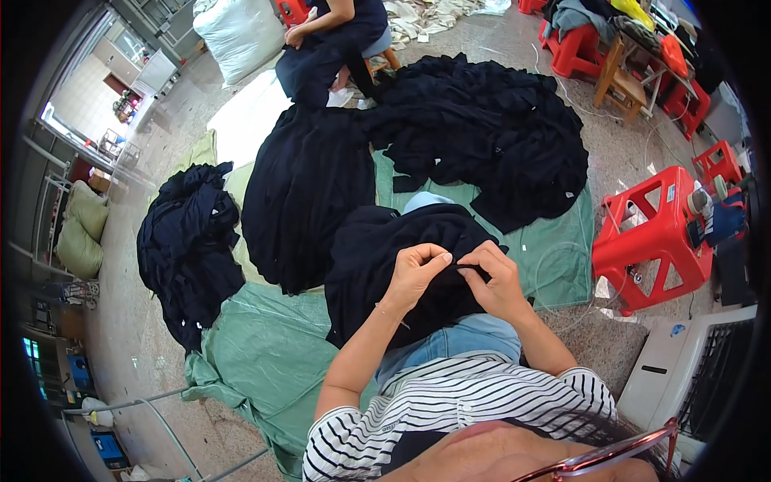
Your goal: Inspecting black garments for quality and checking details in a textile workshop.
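A dark navy cloth (377,249) lies bunched across my lap, over light blue jeans. My right hand (494,277) pinches a narrow edge of this cloth between thumb and fingers. Just left of it, my left hand (411,277) is closed in a pinch, thumb against forefinger. Whatever sits in that pinch is too small to make out. The two sets of fingertips are close together above the cloth. Beyond my lap, a long heap of navy cloth (309,193) stretches toward a seated person.
More navy cloth lies in a large pile (498,128) at the far right and a smaller pile (189,241) at left. Green sheeting (265,345) covers the floor. A red stool (642,233) stands at right, near a white appliance (675,361). Another person (337,40) sits ahead.
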`<state>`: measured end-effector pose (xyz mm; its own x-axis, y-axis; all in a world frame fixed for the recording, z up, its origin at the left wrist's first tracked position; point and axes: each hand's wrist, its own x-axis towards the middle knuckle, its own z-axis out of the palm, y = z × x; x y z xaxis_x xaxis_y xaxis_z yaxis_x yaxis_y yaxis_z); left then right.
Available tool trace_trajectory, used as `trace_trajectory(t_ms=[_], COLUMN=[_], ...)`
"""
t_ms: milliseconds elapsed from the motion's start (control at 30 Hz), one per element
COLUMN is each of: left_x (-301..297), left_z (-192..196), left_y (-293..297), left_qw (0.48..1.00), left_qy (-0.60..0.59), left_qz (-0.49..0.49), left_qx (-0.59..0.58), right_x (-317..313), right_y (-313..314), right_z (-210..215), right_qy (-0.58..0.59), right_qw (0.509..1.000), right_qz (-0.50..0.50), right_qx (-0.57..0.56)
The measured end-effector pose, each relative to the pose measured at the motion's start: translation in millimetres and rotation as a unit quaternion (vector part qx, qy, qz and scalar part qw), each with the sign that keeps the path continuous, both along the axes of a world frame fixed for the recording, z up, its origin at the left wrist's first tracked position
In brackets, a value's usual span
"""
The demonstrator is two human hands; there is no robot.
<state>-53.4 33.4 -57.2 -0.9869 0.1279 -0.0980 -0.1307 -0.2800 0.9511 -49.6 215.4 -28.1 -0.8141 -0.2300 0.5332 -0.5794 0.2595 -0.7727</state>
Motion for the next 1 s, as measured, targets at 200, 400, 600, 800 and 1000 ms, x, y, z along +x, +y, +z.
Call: trace_trajectory(t_ms=[200, 400, 600, 800, 1000], left_x=[3, 9, 23, 29, 29], left_z=[-6, -9, -5, -5, -8], left_y=[-8, -6, -2, -5, 6], left_qw=[0.999, 0.98, 0.953, 0.952, 0.981], left_qy=[-0.013, 0.081, 0.175, 0.168, 0.061], left_qz=[-0.042, -0.035, 0.047, 0.005, 0.072], left_qx=[-0.006, -0.177, -0.243, -0.257, -0.171], right_x=[1, -2, 2, 4, -2], right_y=[-4, -3, 0, 2, -3], right_z=[-3, -7, -10, -17, -12], right_qy=[0.024, 0.001, -0.031, -0.062, -0.114], right_qw=[0.999, 0.998, 0.998, 0.997, 0.993], right_qz=[-0.006, 0.01, 0.025, 0.02, 0.013], right_qx=[0.031, 0.063, 0.052, 0.045, -0.029])
